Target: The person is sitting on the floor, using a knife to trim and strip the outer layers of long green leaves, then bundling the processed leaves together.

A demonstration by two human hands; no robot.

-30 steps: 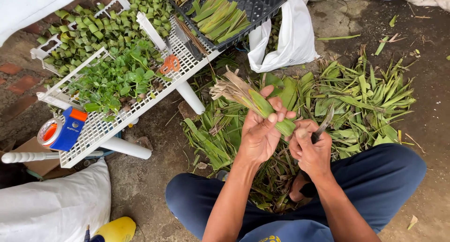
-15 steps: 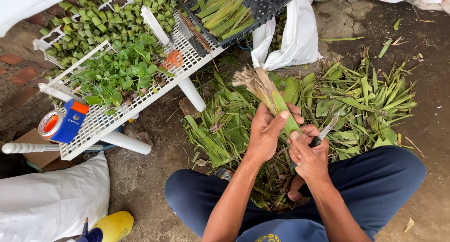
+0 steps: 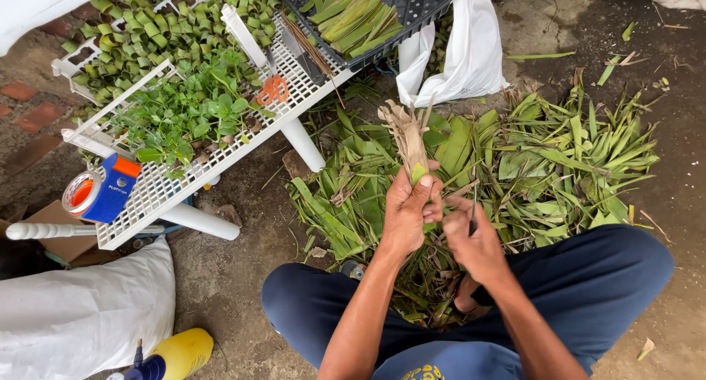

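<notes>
Your left hand (image 3: 406, 214) grips leaf stalk (image 3: 409, 141), dry end projecting toward 12 o'clock. Your right hand (image 3: 474, 236) at 3 o'clock, curled; grip contents indiscernible.

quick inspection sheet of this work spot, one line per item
surface: bare dirt ground, bricks at left
job's things: dried-tipped leaf stalk upright in left hand; pile of green leaves on ground
clutter: white rack with seedlings, folded leaf cups, orange scissors, tape dispenser; black tray of cut leaves; white bags; yellow spray bottle
grippers: left hand grips the stalk; right hand at its base, closed, tool not clear
cables: nothing seen
surroundings: person seated low, dark trousers
</notes>
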